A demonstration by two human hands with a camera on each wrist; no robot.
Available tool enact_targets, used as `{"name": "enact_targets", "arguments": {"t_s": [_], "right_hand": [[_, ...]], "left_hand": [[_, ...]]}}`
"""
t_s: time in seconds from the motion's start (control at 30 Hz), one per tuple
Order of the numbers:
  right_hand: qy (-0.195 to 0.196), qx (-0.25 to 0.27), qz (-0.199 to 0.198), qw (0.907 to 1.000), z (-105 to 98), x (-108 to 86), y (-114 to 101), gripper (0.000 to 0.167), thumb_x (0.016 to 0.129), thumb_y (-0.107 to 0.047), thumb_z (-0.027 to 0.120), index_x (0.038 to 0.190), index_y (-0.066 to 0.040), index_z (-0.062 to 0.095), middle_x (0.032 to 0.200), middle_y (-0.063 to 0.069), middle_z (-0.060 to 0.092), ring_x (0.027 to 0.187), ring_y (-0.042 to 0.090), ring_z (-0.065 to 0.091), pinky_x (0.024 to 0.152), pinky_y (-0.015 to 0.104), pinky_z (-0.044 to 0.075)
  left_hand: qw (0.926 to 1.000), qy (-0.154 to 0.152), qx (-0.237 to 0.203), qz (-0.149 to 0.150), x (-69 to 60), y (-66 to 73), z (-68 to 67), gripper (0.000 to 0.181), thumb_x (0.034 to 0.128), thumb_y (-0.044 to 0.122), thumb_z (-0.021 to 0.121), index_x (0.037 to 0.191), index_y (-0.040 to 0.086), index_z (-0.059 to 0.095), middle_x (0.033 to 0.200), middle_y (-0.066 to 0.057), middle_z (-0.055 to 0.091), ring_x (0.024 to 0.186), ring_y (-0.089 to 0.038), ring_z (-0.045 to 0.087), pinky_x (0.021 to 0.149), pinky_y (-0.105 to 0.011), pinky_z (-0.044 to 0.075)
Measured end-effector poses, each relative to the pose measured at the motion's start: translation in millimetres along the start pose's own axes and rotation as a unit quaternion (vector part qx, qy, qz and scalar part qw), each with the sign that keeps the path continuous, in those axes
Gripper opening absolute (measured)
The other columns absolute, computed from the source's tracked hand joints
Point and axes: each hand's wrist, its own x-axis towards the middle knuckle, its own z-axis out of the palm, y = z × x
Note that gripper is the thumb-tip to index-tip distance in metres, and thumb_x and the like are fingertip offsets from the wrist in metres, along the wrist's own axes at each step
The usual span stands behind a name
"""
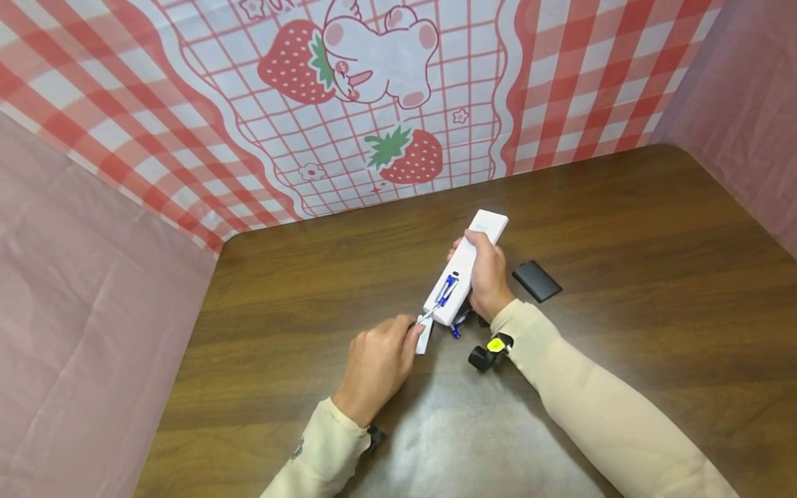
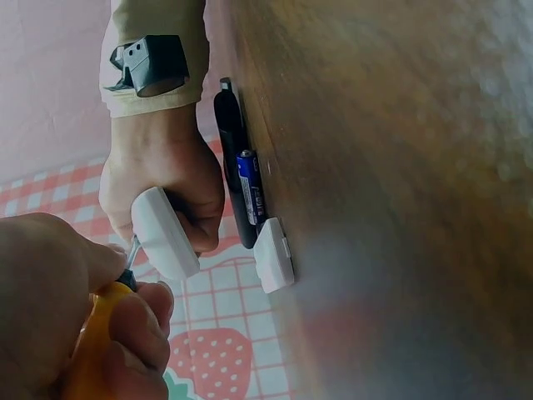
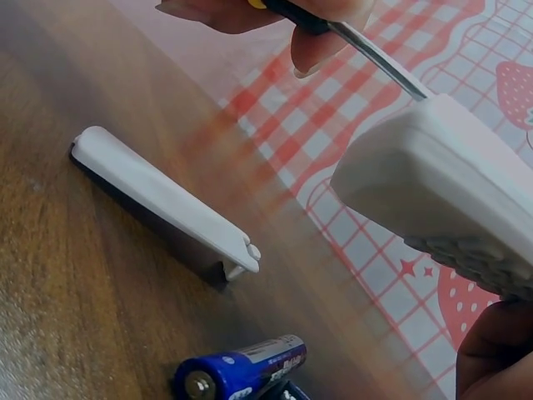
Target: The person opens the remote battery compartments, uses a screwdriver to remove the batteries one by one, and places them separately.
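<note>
My right hand [image 1: 488,277] grips a white remote control [image 1: 459,266], with its open battery compartment facing up and its buttons underneath. A blue battery [image 1: 445,290] shows in the compartment. In my left hand [image 1: 376,363] is a screwdriver [image 2: 92,342] with an orange and black handle, held in curled fingers. Its metal shaft [image 3: 383,62] reaches to the remote's near end, at the compartment; the tip is hidden in the wrist views. Below the remote, a white battery cover [image 3: 166,196] lies on the table beside a loose blue battery [image 3: 241,371].
A flat black rectangular object [image 1: 537,280] lies on the wooden table [image 1: 299,277], right of my right hand. A long black object [image 2: 233,158] sits behind the loose battery in the left wrist view. A checked strawberry cloth [image 1: 398,76] hangs behind the table.
</note>
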Motion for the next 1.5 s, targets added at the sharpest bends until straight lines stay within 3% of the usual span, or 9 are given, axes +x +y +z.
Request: {"name": "enact_targets", "arguments": {"t_s": [0.63, 0.87, 1.1, 1.5], "right_hand": [[0.002, -0.019, -0.003, 0.9998, 2.0, -1.7, -1.7, 0.032, 0.099, -0.024, 0.049, 0.097, 0.008, 0.055, 0.076, 0.006, 0.059, 0.066, 0.014, 0.058, 0.062, 0.026, 0.049], [-0.006, -0.02, 0.0, 0.9998, 2.2, -1.2, -2.4, 0.022, 0.099, -0.022, 0.05, 0.09, -0.003, 0.057, 0.077, 0.005, 0.059, 0.066, 0.014, 0.057, 0.063, 0.026, 0.049], [-0.011, -0.033, 0.005, 0.9994, 0.8, 0.0, -1.7, 0.023, 0.098, -0.018, 0.049, 0.093, 0.005, 0.054, 0.075, 0.007, 0.056, 0.065, 0.015, 0.055, 0.061, 0.026, 0.046], [-0.014, -0.054, 0.001, 0.9985, -0.4, 0.7, -2.9, 0.022, 0.098, -0.017, 0.05, 0.095, 0.005, 0.053, 0.077, 0.009, 0.055, 0.067, 0.016, 0.055, 0.062, 0.026, 0.047]], "left_hand": [[0.9999, -0.008, -0.001, -0.011, -0.2, 0.8, -1.6, 0.017, 0.1005, 0.025, 0.061, 0.094, 0.01, 0.067, 0.068, 0.003, 0.061, 0.055, -0.019, 0.062, 0.047, -0.039, 0.047], [0.9999, -0.007, 0.005, -0.013, 0.3, 1.3, -1.9, 0.016, 0.0999, 0.025, 0.062, 0.095, 0.011, 0.068, 0.067, 0.003, 0.062, 0.055, -0.02, 0.063, 0.047, -0.039, 0.047], [0.9999, -0.006, 0.006, -0.009, -0.5, 0.2, -0.2, 0.014, 0.0989, 0.024, 0.064, 0.092, 0.012, 0.068, 0.065, 0.004, 0.06, 0.053, -0.02, 0.062, 0.046, -0.039, 0.047], [0.9999, 0.002, 0.011, -0.009, 0.9, -2.2, 2.7, 0.014, 0.0982, 0.023, 0.065, 0.09, 0.012, 0.068, 0.063, 0.004, 0.058, 0.051, -0.019, 0.061, 0.045, -0.039, 0.046]]}}
